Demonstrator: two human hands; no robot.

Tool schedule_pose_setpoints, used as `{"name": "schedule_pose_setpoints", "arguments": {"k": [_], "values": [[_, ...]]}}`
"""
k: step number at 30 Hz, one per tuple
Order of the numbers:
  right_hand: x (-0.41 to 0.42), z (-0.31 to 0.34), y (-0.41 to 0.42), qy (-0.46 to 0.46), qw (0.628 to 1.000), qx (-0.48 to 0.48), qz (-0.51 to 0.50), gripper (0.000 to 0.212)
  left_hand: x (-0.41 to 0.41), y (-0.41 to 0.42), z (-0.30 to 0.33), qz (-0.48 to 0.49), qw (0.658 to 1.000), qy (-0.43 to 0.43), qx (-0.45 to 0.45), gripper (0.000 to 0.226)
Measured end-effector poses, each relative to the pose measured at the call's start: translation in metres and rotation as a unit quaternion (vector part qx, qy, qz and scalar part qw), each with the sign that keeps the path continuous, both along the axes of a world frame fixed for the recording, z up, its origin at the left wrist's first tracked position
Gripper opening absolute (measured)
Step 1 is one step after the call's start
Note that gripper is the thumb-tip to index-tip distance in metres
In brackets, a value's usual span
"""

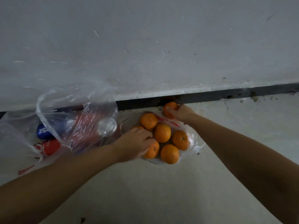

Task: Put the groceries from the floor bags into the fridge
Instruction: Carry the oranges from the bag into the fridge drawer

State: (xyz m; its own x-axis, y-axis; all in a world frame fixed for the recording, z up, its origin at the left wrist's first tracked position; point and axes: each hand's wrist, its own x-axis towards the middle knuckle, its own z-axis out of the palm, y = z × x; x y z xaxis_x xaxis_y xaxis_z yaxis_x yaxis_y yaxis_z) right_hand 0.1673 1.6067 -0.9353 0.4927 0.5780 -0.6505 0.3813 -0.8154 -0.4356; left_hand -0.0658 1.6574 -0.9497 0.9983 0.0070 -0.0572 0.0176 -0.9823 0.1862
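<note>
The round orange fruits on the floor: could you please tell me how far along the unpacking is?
Early. No fridge is visible. The right hand grips one round orange fruit; the left hand rests on another. Four loose oranges remain on the flattened plastic bag; the clear plastic bag of cans looks untouched.

Dim, soft, wide-angle edge distortion

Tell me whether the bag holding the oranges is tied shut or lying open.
Open. The orange bag lies spread flat on the floor, oranges exposed on top, nothing knotted over them.
</note>
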Motion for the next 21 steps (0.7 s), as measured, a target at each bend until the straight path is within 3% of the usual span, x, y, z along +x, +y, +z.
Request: {"name": "schedule_pose_setpoints", "arguments": {"k": [2, 6, 11, 13, 16, 21], "values": [[-0.009, -0.016, 0.005, -0.014, 0.999, -0.004, -0.050, 0.068, -0.002, -0.015, -0.006, -0.039, 0.997, 0.044, 0.039, 0.032], [-0.016, -0.020, 0.016, -0.001, 0.994, 0.018, -0.109, 0.076, 0.006, -0.032, -0.022, -0.024, 0.988, 0.103, 0.110, 0.055], [-0.009, 0.015, -0.013, -0.063, 0.994, 0.048, -0.082, 0.068, 0.017, -0.037, -0.007, 0.010, 0.974, 0.194, 0.112, 0.065], [-0.013, 0.048, -0.036, -0.081, 0.994, 0.053, -0.049, 0.067, 0.017, -0.039, 0.016, 0.019, 0.974, 0.199, 0.109, 0.072], [-0.023, 0.109, -0.067, -0.103, 0.994, 0.033, 0.024, 0.070, 0.023, -0.043, 0.069, 0.104, 0.981, 0.165, 0.017, 0.086], [-0.036, 0.229, -0.107, -0.147, 0.983, 0.015, 0.106, 0.060, 0.040, -0.052, 0.213, 0.240, 0.958, 0.129, -0.090, 0.064]]}}
